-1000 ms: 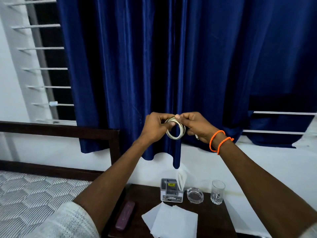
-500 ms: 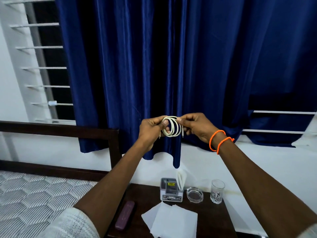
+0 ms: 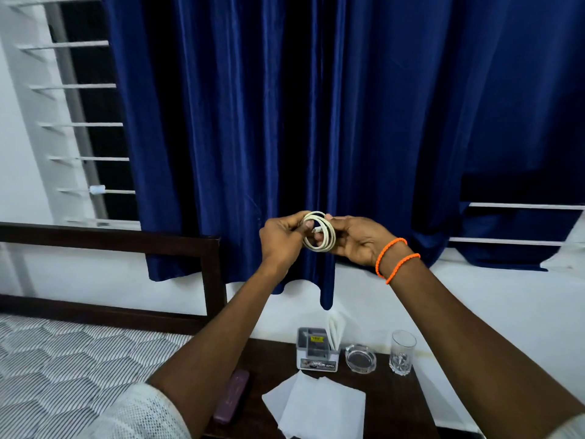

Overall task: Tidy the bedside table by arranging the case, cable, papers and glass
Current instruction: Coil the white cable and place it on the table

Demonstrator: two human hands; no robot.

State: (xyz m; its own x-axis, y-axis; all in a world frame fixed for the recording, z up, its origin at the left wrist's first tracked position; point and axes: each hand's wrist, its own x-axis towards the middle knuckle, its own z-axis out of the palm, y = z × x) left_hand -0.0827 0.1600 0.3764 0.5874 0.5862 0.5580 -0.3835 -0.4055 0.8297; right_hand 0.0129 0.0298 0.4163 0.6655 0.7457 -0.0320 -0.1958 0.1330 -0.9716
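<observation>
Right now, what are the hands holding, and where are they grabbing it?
Both hold the coiled white cable. The left hand pinches the coil's left side, and the right hand grips its right side, up in front of the blue curtain.

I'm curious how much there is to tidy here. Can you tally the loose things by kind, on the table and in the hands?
Cable: 1, a white coil held in both hands, left hand and right hand
Case: 1, maroon
Papers: 1 loose pile
Glass: 1
Ashtray: 1
Organiser box: 1
Total: 6
</observation>
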